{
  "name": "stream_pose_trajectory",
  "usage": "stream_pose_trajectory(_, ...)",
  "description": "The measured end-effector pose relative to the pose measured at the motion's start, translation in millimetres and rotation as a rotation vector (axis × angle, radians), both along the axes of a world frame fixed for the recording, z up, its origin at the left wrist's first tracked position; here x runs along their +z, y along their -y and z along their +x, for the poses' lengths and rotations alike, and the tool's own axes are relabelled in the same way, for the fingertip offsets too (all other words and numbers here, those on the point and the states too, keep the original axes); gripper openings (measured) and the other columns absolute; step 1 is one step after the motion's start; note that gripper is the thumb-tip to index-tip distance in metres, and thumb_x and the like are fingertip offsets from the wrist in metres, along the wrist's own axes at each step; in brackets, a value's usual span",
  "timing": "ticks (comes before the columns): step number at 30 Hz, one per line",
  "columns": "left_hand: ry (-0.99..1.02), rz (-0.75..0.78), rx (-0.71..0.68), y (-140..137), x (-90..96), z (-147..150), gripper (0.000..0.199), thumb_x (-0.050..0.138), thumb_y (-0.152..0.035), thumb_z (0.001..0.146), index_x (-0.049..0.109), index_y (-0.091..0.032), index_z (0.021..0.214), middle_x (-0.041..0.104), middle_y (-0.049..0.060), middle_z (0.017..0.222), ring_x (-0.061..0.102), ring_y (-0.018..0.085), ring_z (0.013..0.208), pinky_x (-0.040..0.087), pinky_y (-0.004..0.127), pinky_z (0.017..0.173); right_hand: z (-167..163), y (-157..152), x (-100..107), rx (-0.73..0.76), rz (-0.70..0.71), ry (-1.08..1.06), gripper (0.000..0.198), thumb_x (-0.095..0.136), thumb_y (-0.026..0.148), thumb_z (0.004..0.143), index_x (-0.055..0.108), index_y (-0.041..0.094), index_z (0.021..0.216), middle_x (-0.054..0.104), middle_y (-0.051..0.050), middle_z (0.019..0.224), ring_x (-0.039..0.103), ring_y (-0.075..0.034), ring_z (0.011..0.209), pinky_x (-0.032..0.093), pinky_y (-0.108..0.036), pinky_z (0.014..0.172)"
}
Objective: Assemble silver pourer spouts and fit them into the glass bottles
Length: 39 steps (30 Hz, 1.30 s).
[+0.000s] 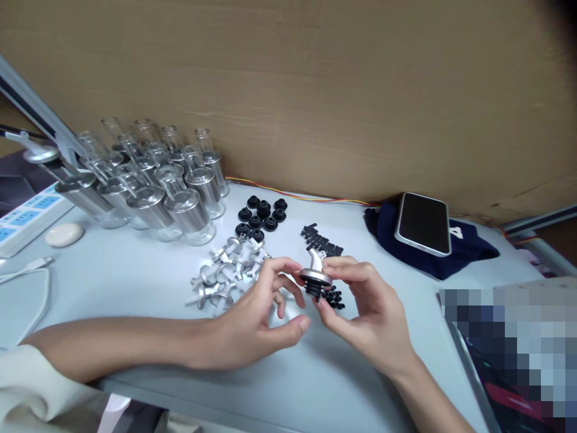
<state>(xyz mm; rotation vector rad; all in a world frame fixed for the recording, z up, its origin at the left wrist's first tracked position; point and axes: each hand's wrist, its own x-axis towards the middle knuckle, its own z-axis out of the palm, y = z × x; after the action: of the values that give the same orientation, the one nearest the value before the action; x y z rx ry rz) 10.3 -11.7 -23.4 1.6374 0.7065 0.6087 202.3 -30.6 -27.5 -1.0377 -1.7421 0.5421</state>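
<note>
Head view, centre of frame: your right hand (372,316) pinches the silver spout (316,260) upright (black stopper (314,287) down), seemingly for steadiness; your left hand (264,316) spreads its fingers alongside.

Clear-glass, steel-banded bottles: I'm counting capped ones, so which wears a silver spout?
The leftmost steel-banded bottle; only it visibly carries a silver spout.

The right hand (376,319) covers one edge of the silver spout (316,273) and part of some black pieces (334,297) — too small to identify. Front bottles (183,209) partly hide the rear bottles (145,127). The left edge cuts off the power strip (33,218) — and pixelation (518,355) obscures the lower right corner.
</note>
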Motion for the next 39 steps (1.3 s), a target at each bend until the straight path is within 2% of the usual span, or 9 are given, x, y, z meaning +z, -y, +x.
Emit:
stream_pose_trajectory(3, 0.104, -0.064, 0.008, 6, -12.8, 2, 0.047, 0.055, -0.027, 0.091, 0.023, -0.035, 0.124, 0.047, 0.003, 0.112, 0.050, 0.011, 0.084, 0.043, 0.022, 0.064, 1, 1, -3, -0.022, -0.037, 0.012, 0.029, 0.064, 0.009, 0.074, 0.052, 0.025, 0.096, 0.066, -0.003, 0.096, 0.065, -0.016, 0.085, 0.053, -0.028, 0.073)
stream_pose_trajectory(8, 0.263, 0.020, 0.064, 9, -29.9, 7, 0.039, 0.054, -0.017, 0.092, 0.032, -0.037, 0.116, 0.034, 0.001, 0.123, 0.050, 0.011, 0.103, 0.044, 0.022, 0.076, 2, -2, -3, 0.031, -0.037, 0.087, 0.023, 0.068, 0.011, 0.074, 0.052, 0.024, 0.086, 0.069, -0.003, 0.092, 0.068, -0.016, 0.083, 0.054, -0.026, 0.073)
stream_pose_trajectory(13, 0.351, -0.047, 0.071, 7, -38.2, 9, 0.031, 0.053, -0.010, 0.091, 0.035, -0.031, 0.105, 0.039, -0.002, 0.106, 0.048, 0.008, 0.096, 0.044, 0.022, 0.081, 2, -5, 2, 0.115, -0.032, 0.140, 0.016, 0.070, 0.014, 0.078, 0.057, 0.023, 0.083, 0.070, -0.002, 0.086, 0.068, -0.015, 0.078, 0.054, -0.026, 0.072)
stream_pose_trajectory(16, 0.395, -0.125, 0.049, 8, -39.8, 9, 0.032, 0.056, -0.007, 0.088, 0.035, -0.028, 0.100, 0.039, -0.003, 0.101, 0.050, 0.006, 0.085, 0.046, 0.021, 0.075, 9, -7, 8, 0.162, -0.128, 0.206, 0.012, 0.071, 0.019, 0.079, 0.061, 0.022, 0.085, 0.070, -0.001, 0.084, 0.066, -0.015, 0.076, 0.052, -0.025, 0.069)
stream_pose_trajectory(18, 0.385, -0.137, 0.034, 9, -39.9, 9, 0.032, 0.057, -0.008, 0.088, 0.035, -0.028, 0.100, 0.041, -0.003, 0.100, 0.051, 0.006, 0.081, 0.046, 0.021, 0.072, 18, -9, 10, 0.108, -0.187, 0.264, 0.009, 0.070, 0.024, 0.080, 0.063, 0.022, 0.084, 0.069, -0.001, 0.081, 0.065, -0.016, 0.074, 0.051, -0.026, 0.067)
stream_pose_trajectory(24, 0.197, 0.054, 0.024, 10, -38.4, 4, 0.032, 0.057, -0.014, 0.089, 0.045, -0.028, 0.114, 0.049, 0.002, 0.110, 0.053, 0.012, 0.093, 0.046, 0.028, 0.081, 51, -25, -5, -0.400, -0.178, 0.510, 0.013, 0.056, 0.027, 0.083, 0.066, 0.020, 0.080, 0.065, -0.003, 0.071, 0.061, -0.019, 0.065, 0.046, -0.031, 0.063)
stream_pose_trajectory(27, 0.230, 0.097, 0.016, 8, -35.6, 4, 0.025, 0.057, -0.015, 0.089, 0.048, -0.024, 0.110, 0.052, 0.004, 0.109, 0.054, 0.015, 0.098, 0.047, 0.027, 0.078, 56, -32, -17, -0.427, -0.230, 0.620, 0.016, 0.055, 0.028, 0.081, 0.068, 0.019, 0.082, 0.066, -0.004, 0.072, 0.062, -0.021, 0.065, 0.045, -0.032, 0.062)
stream_pose_trajectory(30, 0.229, 0.037, 0.023, 7, -32.2, 6, 0.022, 0.058, -0.016, 0.088, 0.048, -0.021, 0.107, 0.055, 0.008, 0.115, 0.056, 0.016, 0.100, 0.048, 0.027, 0.076, 53, -33, -24, -0.444, -0.259, 0.682, 0.017, 0.055, 0.028, 0.080, 0.068, 0.018, 0.083, 0.067, -0.006, 0.075, 0.063, -0.022, 0.067, 0.044, -0.033, 0.063)
stream_pose_trajectory(39, 0.190, -0.013, 0.037, 8, -32.1, 7, 0.020, 0.055, -0.021, 0.090, 0.045, -0.020, 0.107, 0.057, 0.012, 0.119, 0.057, 0.020, 0.103, 0.050, 0.035, 0.081, 43, -29, -19, -0.508, -0.419, 0.680, 0.015, 0.053, 0.026, 0.080, 0.067, 0.021, 0.083, 0.067, -0.004, 0.071, 0.060, -0.022, 0.062, 0.038, -0.031, 0.057)
